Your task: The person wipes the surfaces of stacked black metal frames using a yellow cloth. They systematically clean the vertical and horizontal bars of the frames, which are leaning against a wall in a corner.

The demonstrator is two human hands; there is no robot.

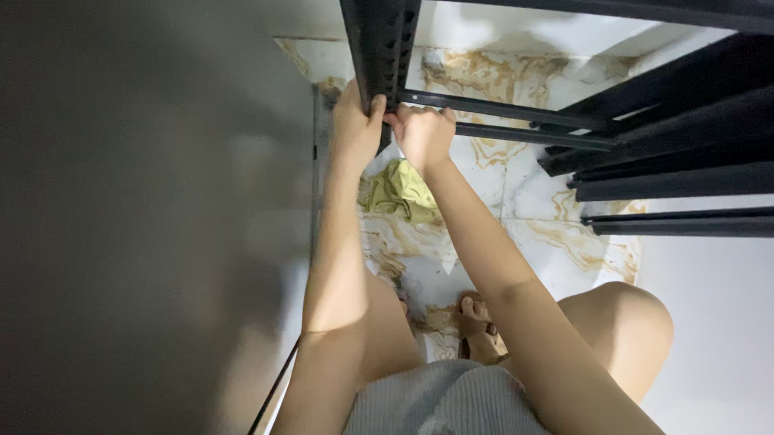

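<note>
Black metal is most of what you see up top here: one dark shelving frame (pixel 572 61) made of slotted steel, with one upright post (pixel 378 44) full of punched holes and, as far as I can count, about six horizontal rails stacked off to the right side, though they overlap so the number's a bit fuzzy. Both hands are up on that post right where a rail (pixel 504 110) meets it. The left hand (pixel 354 127) has its grip wrapped around the left edge of the post, fingers curled over the metal and closed on it. The right hand (pixel 424 133) sits just beside it, touching or nearly touching the left, with its grip bunched up into a loose fist at the joint where the rail runs off to the right; can't really tell if it's pinching something small in there or just pressing on the rail end, the fingers hide it. Two bare forearms run down to the bottom of the shot, two bare knees show, and there's a grey ribbed garment (pixel 448 411) at the bottom centre. Down below on the floor (pixel 562 236), which is white tile with gold marble veining, there's one crumpled yellow-green cloth (pixel 401 193) lying right under the hands, and one foot in a sandal (pixel 479 327) between the knees. Big plain grey wall (pixel 126 229) fills the whole left side, pretty dim and blurry.
</note>
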